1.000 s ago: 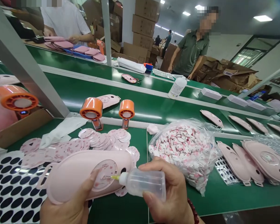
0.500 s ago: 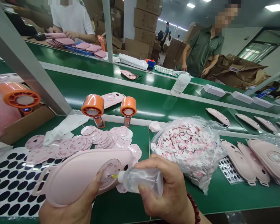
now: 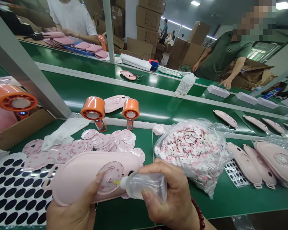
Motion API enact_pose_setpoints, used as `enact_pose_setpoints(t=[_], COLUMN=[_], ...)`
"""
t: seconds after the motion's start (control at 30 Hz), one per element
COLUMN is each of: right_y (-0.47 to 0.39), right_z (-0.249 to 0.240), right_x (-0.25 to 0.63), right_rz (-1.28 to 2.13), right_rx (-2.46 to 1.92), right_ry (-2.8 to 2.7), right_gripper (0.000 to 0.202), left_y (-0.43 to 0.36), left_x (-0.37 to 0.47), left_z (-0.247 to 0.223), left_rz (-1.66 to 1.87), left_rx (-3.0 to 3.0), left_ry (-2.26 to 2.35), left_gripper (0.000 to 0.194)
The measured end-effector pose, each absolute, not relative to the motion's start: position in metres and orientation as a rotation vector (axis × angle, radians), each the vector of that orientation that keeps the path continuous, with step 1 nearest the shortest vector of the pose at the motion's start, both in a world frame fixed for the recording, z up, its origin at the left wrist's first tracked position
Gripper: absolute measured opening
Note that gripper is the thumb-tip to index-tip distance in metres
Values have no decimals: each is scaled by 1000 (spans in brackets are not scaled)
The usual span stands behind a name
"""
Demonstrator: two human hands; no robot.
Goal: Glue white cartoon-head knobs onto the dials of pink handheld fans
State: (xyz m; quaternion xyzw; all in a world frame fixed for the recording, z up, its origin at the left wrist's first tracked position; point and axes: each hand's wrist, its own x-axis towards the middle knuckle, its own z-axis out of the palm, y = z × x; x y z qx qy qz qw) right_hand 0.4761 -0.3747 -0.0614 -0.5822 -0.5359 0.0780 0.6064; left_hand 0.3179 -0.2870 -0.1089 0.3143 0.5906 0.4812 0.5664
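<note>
My left hand (image 3: 79, 201) grips a pink oval plastic shell (image 3: 79, 172) from below, its thumb lying across the front. Set into the shell is a round printed disc (image 3: 112, 171). In my right hand (image 3: 170, 191) is a clear squeeze bottle (image 3: 146, 185), held sideways between thumb and fingers. Its yellow tip points left onto the disc; whether it touches, I cannot tell. Behind the shell lie loose pink round discs (image 3: 108, 142) in overlapping piles. Beyond my right hand, a clear plastic bag (image 3: 192, 150) is full of small bunny-face pieces.
A sheet of black oval stickers (image 3: 14, 182) lies at left. Orange handheld fans (image 3: 93, 108) stand near the belt's edge. More pink shells (image 3: 247, 163) lie at right. A white bottle (image 3: 185, 84) stands on the far ledge; a co-worker in green (image 3: 227, 54) reaches toward a white box (image 3: 218, 90).
The shell has turned slightly and sits a little further right, with the bottle tip still at its disc. The co-worker in green has leaned in and put a hand to a white box.
</note>
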Motion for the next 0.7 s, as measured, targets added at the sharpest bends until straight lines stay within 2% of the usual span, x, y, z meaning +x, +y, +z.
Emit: enact_pose_setpoints(t=[0.13, 0.43, 0.6, 0.7], right_y=[-374, -382, -393, -386], right_z=[-65, -68, -79, -90], right_x=[475, 480, 493, 506], right_rz=[181, 179, 449, 599], right_rx=[-1348, -1332, -1291, -1251], right_ry=[-1226, -1185, -864, -635], right_gripper=[18, 22, 16, 24], left_y=[-287, -281, -278, -277], left_x=[317, 314, 309, 299], left_z=[-107, -101, -104, -113], left_rz=[1126, 961, 984, 971], left_rx=[751, 569, 582, 580], left_ry=[1395, 1262, 1288, 1308], left_gripper=[86, 79, 85, 80])
